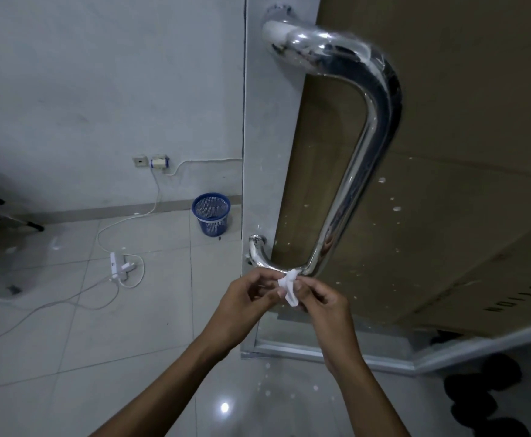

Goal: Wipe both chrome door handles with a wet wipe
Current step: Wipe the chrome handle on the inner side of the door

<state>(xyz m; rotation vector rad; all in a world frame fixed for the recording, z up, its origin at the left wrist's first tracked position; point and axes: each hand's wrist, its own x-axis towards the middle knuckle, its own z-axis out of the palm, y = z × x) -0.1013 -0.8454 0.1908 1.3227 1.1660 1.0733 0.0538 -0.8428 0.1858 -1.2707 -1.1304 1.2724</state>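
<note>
On the floor at left, a white power strip [119, 269] lies with loose cables [68, 305] trailing across the tiles. In my judgement this is a trip hazard if the person steps that way. A blue wastebasket [211, 213] stands against the wall, well apart from the work.

The left hand [245, 302] has its fingers curled and pinches the wet wipe [289, 290]; the right hand [319, 299] pinches the same wipe from the other side. The wipe is bunched small and sits just below the bottom bend of the chrome door handle [358, 159]. Whether it touches the metal cannot be determined.

Risks, as judged: a wad this small may leave streaks, or slip from the fingertips and drop to the floor. The upper bend carries smears or residue that a quick pass could miss.

Not verifiable: the second handle of the task is hidden, presumably on the door's far face. The door's right side is covered by brown cardboard [462, 121] with lettering too blurred to read. Dark objects at lower right are cut off and unidentified.
</note>
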